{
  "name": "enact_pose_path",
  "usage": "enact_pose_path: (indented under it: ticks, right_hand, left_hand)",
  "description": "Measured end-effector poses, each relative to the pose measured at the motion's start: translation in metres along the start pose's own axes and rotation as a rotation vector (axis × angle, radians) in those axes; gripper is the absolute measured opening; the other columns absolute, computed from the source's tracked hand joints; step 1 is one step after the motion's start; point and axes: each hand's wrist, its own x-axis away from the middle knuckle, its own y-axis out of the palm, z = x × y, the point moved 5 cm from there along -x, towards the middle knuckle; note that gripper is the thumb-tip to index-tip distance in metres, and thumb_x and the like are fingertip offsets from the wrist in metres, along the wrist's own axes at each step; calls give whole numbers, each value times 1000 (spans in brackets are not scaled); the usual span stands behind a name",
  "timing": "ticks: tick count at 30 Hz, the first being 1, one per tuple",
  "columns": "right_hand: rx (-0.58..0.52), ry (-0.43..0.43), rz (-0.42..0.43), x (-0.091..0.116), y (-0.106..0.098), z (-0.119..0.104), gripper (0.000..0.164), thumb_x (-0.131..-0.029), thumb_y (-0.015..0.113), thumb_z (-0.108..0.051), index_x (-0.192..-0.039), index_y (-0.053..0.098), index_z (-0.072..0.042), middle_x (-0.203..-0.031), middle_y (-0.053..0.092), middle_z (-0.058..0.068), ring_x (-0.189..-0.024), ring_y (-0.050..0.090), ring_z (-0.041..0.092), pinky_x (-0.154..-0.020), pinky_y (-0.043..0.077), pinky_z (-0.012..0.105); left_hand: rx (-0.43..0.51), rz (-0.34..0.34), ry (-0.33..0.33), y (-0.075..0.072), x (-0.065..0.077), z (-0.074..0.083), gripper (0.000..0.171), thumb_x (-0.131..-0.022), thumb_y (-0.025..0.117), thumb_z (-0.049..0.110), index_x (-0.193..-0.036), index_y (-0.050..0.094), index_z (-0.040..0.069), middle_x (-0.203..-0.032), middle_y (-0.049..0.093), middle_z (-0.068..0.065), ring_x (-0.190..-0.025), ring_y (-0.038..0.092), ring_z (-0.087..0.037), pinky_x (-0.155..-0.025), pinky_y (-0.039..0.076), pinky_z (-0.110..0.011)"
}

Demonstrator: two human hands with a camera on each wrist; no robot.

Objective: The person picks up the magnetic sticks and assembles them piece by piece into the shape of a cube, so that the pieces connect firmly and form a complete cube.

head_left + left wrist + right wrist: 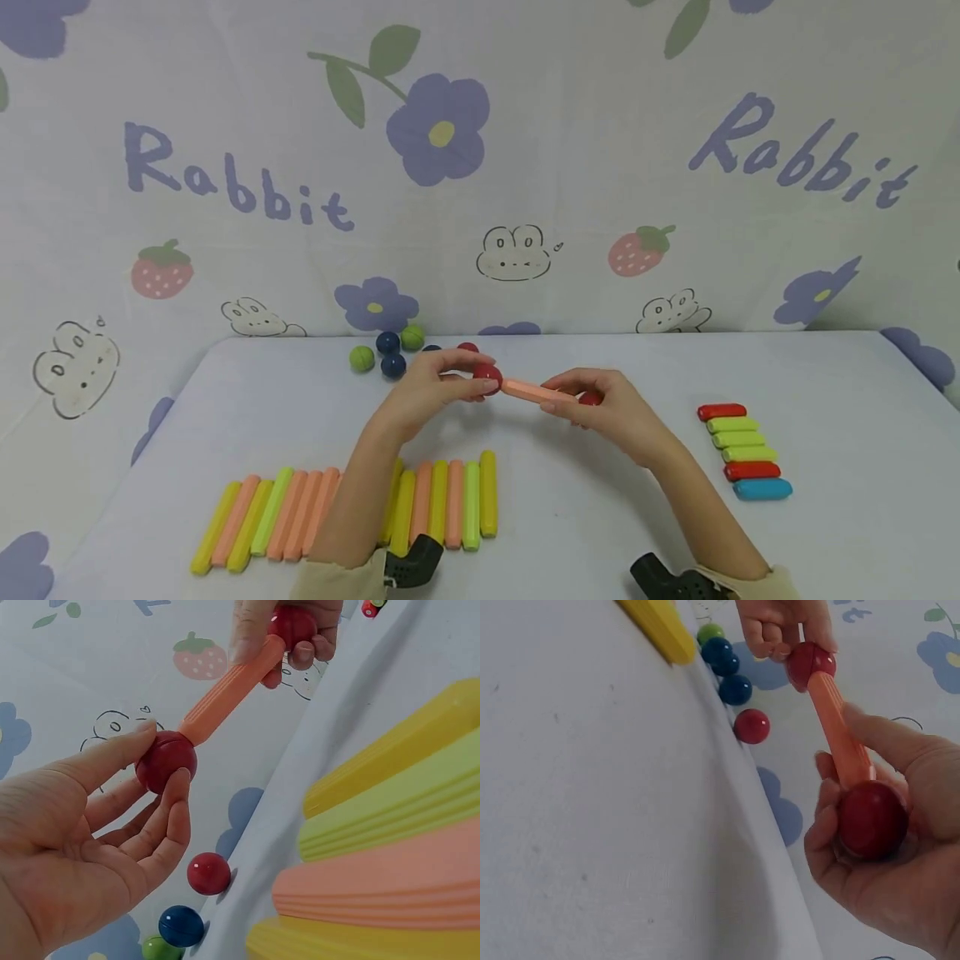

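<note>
An orange ridged stick is held above the table with a red ball at each end. My left hand pinches the red ball at the stick's left end between thumb and fingers. My right hand grips the stick near its other end, thumb along it. The second red ball sits at that end, within the right hand's curled fingers. In the left wrist view the stick meets the left ball; whether they are fastened cannot be seen.
Yellow, orange and green long sticks lie in a row at front left, partly behind the left forearm. Short red, green and blue sticks line the right side. Loose green, blue and red balls rest at the table's back edge near the cloth backdrop.
</note>
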Motion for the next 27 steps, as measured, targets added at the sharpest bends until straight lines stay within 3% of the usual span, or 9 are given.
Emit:
enact_pose_path:
  ticks: [3, 7, 13, 17, 21, 27]
  right_hand:
    - [110, -32, -1, 0, 2, -2, 35, -94, 82, -23, -122, 76, -3, -100, 69, 8, -82, 54, 24, -64, 47, 23]
    - [167, -42, 34, 0, 1, -1, 33, -95, 81, -21, -121, 76, -3, -99, 66, 7, -83, 49, 22, -62, 39, 23]
    - [191, -13, 80, 0, -5, 6, 32, -96, 79, -21, -123, 75, -4, -101, 65, 8, -86, 50, 23, -64, 41, 24]
    - [189, -10, 96, 0, -11, 10, 32, -97, 78, -22, -123, 75, -5, -103, 66, 9, -89, 51, 24, -66, 42, 25]
    - [180, -7, 105, 1, -15, 11, 33, -97, 78, -23, -124, 75, -4, -106, 67, 10, -90, 51, 24, -67, 43, 25]
    - [169, 1, 111, 0, -16, 12, 34, -97, 78, -22, -124, 74, -3, -107, 67, 12, -90, 51, 24, -67, 43, 25]
  left_hand:
    - [-37, -2, -15, 1, -1, -3, 38, -97, 76, 15, -133, 71, 4, -117, 74, -11, -99, 72, -31, -100, 57, -45]
    - [-88, -6, -22, 2, 0, -5, 41, -98, 76, 17, -136, 69, 5, -123, 73, -13, -101, 72, -34, -98, 59, -43]
    - [-192, -44, -27, -3, 5, -9, 38, -96, 76, 16, -131, 71, 3, -120, 73, -11, -95, 71, -23, -93, 61, -38]
    - [-256, -176, -70, -3, 6, -19, 30, -95, 77, 14, -123, 75, 3, -109, 76, -5, -94, 67, -17, -88, 59, -32]
    - [-284, -336, -89, 0, 8, -28, 25, -95, 78, 11, -119, 78, 5, -111, 77, -2, -98, 66, -14, -89, 54, -27]
    - [-215, -510, -114, 8, 12, -35, 28, -94, 76, 6, -122, 78, 7, -109, 75, 1, -93, 64, -15, -82, 52, -24]
